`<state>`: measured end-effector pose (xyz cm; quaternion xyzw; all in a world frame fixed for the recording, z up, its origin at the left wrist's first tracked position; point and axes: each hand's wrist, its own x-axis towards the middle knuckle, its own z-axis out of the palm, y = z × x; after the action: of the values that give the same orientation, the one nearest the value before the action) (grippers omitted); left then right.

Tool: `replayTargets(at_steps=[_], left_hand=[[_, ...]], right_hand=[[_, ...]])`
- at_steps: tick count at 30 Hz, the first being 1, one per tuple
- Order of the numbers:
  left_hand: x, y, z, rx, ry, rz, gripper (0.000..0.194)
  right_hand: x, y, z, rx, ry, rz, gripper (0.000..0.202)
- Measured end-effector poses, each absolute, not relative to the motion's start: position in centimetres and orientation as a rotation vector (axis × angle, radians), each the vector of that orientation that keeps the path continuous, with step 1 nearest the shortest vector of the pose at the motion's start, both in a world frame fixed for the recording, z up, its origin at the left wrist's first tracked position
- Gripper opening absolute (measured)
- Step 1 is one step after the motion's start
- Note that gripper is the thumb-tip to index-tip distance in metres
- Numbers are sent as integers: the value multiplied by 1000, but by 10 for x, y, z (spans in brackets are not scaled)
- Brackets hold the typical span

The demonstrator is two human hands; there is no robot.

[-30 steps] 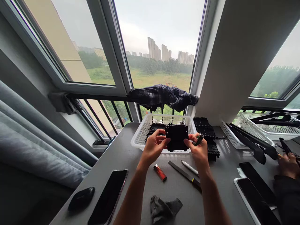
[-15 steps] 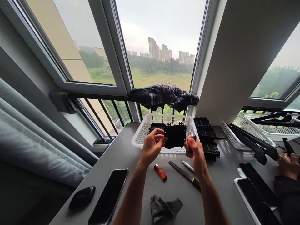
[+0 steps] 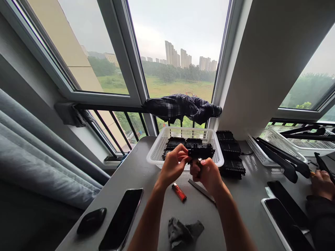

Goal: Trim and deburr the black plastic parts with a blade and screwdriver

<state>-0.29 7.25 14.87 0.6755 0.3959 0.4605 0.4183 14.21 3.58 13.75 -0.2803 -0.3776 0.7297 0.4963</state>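
Observation:
My left hand [image 3: 175,163] pinches the left end of a black plastic part [image 3: 202,151], which is tilted so that its narrow side shows. Below the part, my right hand [image 3: 208,173] is closed around a small dark object [image 3: 199,168] whose shape is mostly hidden by the fingers. Both hands are over the front rim of a white basket [image 3: 157,150], in which several black plastic parts [image 3: 175,142] lie. More such black parts [image 3: 232,167] are stacked just right of the basket.
On the grey table [image 3: 141,212] lie a red lighter [image 3: 179,192], a flat file [image 3: 201,190], a grey cloth [image 3: 184,233], a phone [image 3: 121,219] and a black mouse [image 3: 91,221]. At the right edge, another person's hand [image 3: 323,183] holds a black piece near two phones.
The black part has tipped from face-on to edge-on and shifted slightly right. My right hand has moved left and down, beneath it. My right hand and forearm now cover the white marker.

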Motion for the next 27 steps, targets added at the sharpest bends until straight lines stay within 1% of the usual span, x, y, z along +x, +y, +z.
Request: replayTargets(at_steps=[8,13,18,27], left_hand=[[-3,72,147,1832,1001,1129,11],[-4,72,146,1871,1023,1112,11],[-3,70,149,1839,1022,1130,8],[-8,71,152,1760,1047,1173,12]], right_hand=[[144,36,138,-717,-786,1801,26],[146,35,138,-718,-771,1811,24],[148,35,140,-711,-710,1809,23],[149,36,140,-624,-644,1781,24]])
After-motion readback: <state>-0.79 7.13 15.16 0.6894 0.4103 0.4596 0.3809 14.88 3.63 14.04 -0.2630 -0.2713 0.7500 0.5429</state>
